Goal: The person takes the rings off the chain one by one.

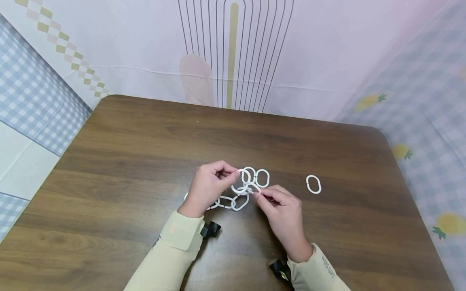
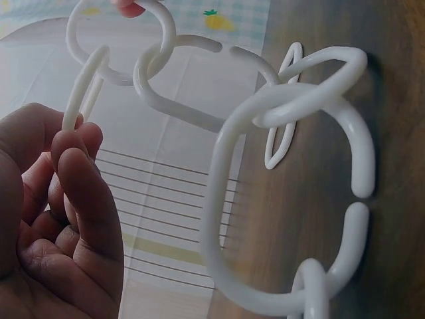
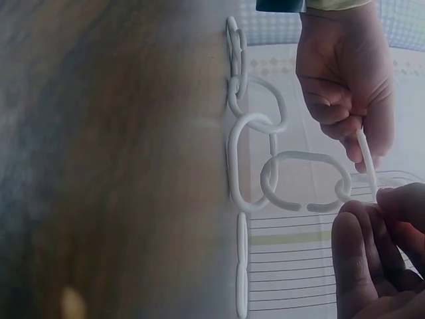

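Observation:
A chain of white plastic oval links point(image 1: 225, 202) runs over the wooden table and rises to both hands. My left hand point(image 1: 211, 186) pinches one white link point(image 2: 74, 93) at its edge between thumb and fingertips. With thumb and fingers, my right hand point(image 1: 285, 210) pinches the neighbouring link, which hooks through the left one in the left wrist view. A small gap shows in the side of a hanging link point(image 3: 319, 158). Part of the chain is hidden behind the left hand in the head view. Just beyond the hands lies a further white link point(image 1: 268, 178).
One separate white link point(image 1: 320, 184) lies on the brown wooden table point(image 1: 145, 137), right of the hands. Patterned cloth point(image 1: 309, 52) hangs behind the table and at both sides. Black wrist cameras point(image 1: 211, 229) are strapped under the sleeves.

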{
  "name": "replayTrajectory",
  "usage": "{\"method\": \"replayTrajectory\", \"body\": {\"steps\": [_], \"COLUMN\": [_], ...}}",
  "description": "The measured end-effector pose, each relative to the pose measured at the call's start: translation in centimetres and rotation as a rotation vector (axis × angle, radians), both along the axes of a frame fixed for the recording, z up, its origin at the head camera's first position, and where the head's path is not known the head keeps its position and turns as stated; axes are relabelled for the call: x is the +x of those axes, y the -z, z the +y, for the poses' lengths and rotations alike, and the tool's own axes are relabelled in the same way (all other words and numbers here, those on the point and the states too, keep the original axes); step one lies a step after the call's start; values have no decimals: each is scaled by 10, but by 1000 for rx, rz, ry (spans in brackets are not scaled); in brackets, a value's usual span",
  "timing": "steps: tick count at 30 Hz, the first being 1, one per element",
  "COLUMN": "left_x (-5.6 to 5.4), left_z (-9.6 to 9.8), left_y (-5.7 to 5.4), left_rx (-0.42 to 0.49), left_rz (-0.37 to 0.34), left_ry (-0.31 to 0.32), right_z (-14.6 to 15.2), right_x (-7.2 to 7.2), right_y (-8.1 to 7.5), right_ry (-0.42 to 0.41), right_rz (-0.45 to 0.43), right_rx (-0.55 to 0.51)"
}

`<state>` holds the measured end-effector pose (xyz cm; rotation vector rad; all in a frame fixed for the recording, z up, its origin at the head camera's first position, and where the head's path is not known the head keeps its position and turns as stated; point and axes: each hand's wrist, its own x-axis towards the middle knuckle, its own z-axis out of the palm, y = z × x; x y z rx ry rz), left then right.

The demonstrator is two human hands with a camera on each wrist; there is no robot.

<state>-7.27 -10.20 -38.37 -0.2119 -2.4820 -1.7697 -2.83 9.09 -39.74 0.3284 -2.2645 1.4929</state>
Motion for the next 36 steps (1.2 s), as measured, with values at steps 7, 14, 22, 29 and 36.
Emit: {"method": "replayTrajectory", "body": {"steps": [7, 14, 22, 29, 36], "left_x": [-1, -1, -1, -1, -2], "left_z": [1, 0, 1, 0, 0], "left_y": [0, 1, 1, 1, 1], "left_rx": [-1, 2, 6, 2, 10], "left_rz": [7, 1, -12, -16, -28], "left_ry": [2, -1, 1, 2, 0], "right_z": [1, 2, 3, 3, 4], "right_x": [-1, -2, -2, -2, -3], "right_y": [3, 4, 3, 2, 3], "right_ry": [9, 16, 13, 11, -1], "right_rz": [-15, -50, -85, -94, -106], "right_rx": [9, 8, -10, -24, -35]}}
